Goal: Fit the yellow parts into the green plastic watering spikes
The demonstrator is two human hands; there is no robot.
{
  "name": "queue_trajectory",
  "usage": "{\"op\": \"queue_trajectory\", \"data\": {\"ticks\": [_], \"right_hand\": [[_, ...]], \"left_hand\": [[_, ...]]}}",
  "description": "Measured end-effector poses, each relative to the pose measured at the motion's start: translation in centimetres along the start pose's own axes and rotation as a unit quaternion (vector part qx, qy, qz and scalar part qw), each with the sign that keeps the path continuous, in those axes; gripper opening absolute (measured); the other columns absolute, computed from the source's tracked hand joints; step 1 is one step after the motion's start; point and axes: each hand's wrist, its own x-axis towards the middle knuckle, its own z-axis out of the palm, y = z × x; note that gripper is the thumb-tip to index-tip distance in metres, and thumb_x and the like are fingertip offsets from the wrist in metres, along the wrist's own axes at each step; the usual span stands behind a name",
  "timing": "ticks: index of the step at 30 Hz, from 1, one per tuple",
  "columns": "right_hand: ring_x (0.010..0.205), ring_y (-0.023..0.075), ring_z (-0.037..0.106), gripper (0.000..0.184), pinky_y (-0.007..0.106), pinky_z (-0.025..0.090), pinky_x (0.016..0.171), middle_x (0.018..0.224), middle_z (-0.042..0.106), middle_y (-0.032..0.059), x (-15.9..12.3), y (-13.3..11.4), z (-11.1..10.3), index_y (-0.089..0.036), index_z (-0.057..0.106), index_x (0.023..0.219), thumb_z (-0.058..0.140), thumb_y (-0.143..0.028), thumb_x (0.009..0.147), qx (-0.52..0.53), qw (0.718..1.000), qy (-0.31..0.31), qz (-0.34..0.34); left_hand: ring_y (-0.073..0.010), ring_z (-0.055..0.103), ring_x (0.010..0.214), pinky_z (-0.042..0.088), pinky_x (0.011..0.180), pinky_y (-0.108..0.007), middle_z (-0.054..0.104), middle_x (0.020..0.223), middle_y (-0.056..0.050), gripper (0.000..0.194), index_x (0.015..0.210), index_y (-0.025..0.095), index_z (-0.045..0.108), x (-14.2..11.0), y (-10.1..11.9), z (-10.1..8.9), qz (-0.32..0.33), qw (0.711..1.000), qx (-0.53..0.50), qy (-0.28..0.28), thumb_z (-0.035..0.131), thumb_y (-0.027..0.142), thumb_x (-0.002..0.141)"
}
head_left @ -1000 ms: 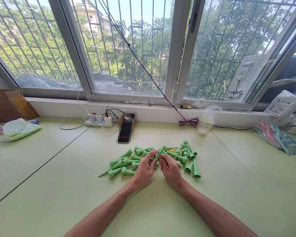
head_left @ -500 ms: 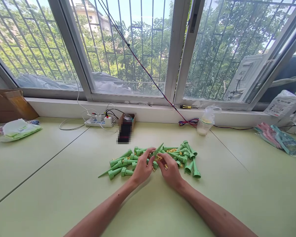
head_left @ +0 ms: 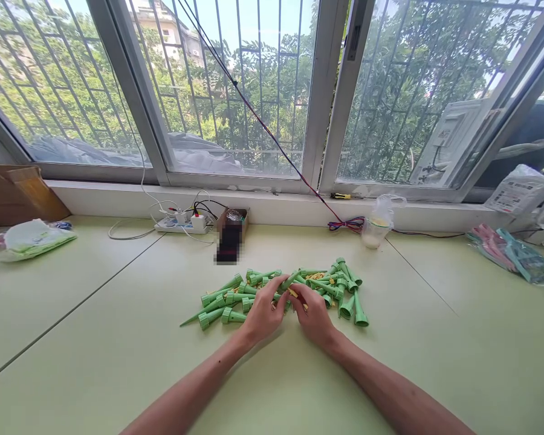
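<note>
My left hand (head_left: 263, 313) is closed around a green plastic watering spike (head_left: 291, 280), its narrow end slanting up to the right; the rest is hidden by my fingers. Close beside it, my right hand (head_left: 316, 314) pinches a small yellow piece (head_left: 292, 292) near the held spike. Whether the piece touches the spike I cannot tell. Around both hands lie several more green spikes (head_left: 214, 317) with ribbed caps, in a loose pile. Small yellow pieces (head_left: 316, 276) are scattered among them, partly covered.
Behind the pile, a small open box (head_left: 241, 222) stands near a white power strip (head_left: 181, 225). A plastic cup in a clear bag (head_left: 375, 229) is at the back right, by bundled cables (head_left: 347, 225). Plastic packets (head_left: 512, 254) lie far right; a cardboard box (head_left: 22, 193) is far left.
The spike in my left hand has tipped lower and its point has turned away. My fingertips have shifted slightly, and the yellow piece at my right hand shows more clearly.
</note>
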Motion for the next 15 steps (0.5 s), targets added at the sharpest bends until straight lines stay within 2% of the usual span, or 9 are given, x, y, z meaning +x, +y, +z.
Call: {"op": "queue_trajectory", "data": {"ticks": [7, 15], "right_hand": [[0.068, 0.0170, 0.059, 0.015, 0.027, 0.048, 0.061, 0.082, 0.065, 0.0054, 0.04, -0.46, -0.17, -0.018, 0.060, 0.099, 0.046, -0.021, 0.095, 0.006, 1.000, -0.006, 0.006], [0.059, 0.0143, 0.053, 0.014, 0.025, 0.044, 0.056, 0.074, 0.060, 0.0014, -0.28, -0.43, -0.06, -0.019, 0.058, 0.099, 0.045, -0.019, 0.095, 0.006, 1.000, -0.012, 0.006]], "left_hand": [[-0.0251, 0.061, 0.112, 0.049, 0.097, -0.040, 0.065, 0.121, -0.011, 0.037, 0.125, 0.018, 0.052, -0.29, 0.21, 0.25, -0.026, 1.000, 0.001, -0.004, 0.052, 0.022, 0.089], [-0.0234, 0.062, 0.110, 0.050, 0.094, -0.038, 0.064, 0.123, -0.011, 0.040, 0.129, 0.021, 0.050, -0.27, 1.02, -0.14, -0.013, 0.999, -0.027, -0.017, 0.051, 0.020, 0.088]]}}
